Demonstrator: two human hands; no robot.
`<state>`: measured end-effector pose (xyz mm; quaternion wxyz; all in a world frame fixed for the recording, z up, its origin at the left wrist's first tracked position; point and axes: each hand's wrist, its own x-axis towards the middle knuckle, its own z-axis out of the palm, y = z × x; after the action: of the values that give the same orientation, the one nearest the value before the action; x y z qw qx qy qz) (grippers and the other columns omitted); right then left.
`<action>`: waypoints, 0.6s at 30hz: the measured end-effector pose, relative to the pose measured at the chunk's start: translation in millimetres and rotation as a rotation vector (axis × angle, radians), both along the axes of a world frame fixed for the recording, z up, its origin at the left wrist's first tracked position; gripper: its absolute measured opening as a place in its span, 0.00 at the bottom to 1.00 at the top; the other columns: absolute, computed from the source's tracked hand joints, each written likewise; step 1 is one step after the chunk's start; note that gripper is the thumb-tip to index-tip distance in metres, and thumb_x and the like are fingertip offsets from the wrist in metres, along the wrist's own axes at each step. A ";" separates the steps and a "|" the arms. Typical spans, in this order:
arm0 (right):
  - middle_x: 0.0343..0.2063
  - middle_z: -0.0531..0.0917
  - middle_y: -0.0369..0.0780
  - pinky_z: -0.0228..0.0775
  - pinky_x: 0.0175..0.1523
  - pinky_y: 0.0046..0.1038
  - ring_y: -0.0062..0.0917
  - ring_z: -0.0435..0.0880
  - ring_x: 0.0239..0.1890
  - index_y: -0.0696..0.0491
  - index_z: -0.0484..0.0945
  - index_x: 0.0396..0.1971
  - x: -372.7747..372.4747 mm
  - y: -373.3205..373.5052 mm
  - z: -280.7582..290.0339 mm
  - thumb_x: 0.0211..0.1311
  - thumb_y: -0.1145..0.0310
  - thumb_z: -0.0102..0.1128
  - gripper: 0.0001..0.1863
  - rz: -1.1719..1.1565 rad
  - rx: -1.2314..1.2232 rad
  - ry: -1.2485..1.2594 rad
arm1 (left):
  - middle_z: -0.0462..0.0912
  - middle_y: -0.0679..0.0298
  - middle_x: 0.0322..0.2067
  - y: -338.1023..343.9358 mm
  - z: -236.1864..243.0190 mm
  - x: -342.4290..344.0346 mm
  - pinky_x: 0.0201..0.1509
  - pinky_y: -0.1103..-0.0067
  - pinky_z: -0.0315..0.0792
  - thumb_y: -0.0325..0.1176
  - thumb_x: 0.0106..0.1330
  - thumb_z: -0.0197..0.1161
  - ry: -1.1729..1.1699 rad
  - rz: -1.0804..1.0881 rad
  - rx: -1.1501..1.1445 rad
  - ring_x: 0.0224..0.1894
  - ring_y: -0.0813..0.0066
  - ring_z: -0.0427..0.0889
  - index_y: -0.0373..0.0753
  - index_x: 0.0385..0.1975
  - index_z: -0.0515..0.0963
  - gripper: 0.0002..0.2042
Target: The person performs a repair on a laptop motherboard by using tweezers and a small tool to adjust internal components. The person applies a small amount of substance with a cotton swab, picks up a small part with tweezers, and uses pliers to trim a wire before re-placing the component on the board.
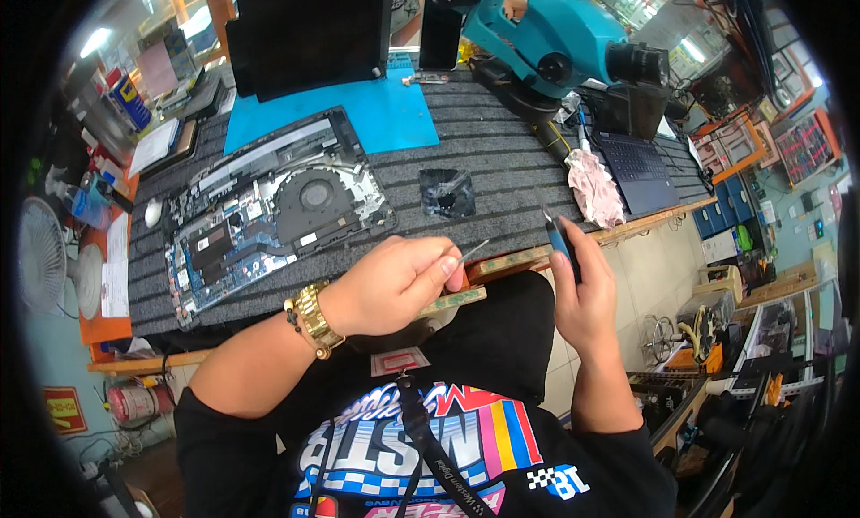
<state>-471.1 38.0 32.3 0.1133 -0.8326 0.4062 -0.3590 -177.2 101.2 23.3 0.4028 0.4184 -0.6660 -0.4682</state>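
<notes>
My left hand is closed in a pinch at the table's front edge, with a gold watch on the wrist. From its fingertips a thin grey metal rod points up and to the right. My right hand is closed around a slim hand tool with a blue and black handle. Its narrow metal tip points up and away; I cannot make out its exact kind. Left of both hands lies an opened laptop base, showing its fan, blue circuit board and heat pipe. A dark square pad lies beyond my hands.
A teal microscope stands at the back right. Near it are a crumpled pinkish cloth and an open dark laptop. A black screen panel stands behind a blue mat. A white mouse sits far left.
</notes>
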 end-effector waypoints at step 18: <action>0.42 0.83 0.52 0.79 0.50 0.39 0.49 0.85 0.42 0.63 0.78 0.69 -8.7 32.2 -27.8 0.74 0.74 0.67 0.26 0.041 0.148 -0.015 | 0.69 0.77 0.20 9.3 -13.2 -9.3 0.30 0.83 0.63 0.42 0.91 0.50 0.169 -0.213 0.222 0.22 0.90 0.63 0.35 0.45 0.80 0.18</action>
<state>-479.8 70.2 4.5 0.1850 -0.8273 0.4138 -0.3318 -186.5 110.5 10.1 0.3568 0.3464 -0.6145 -0.6125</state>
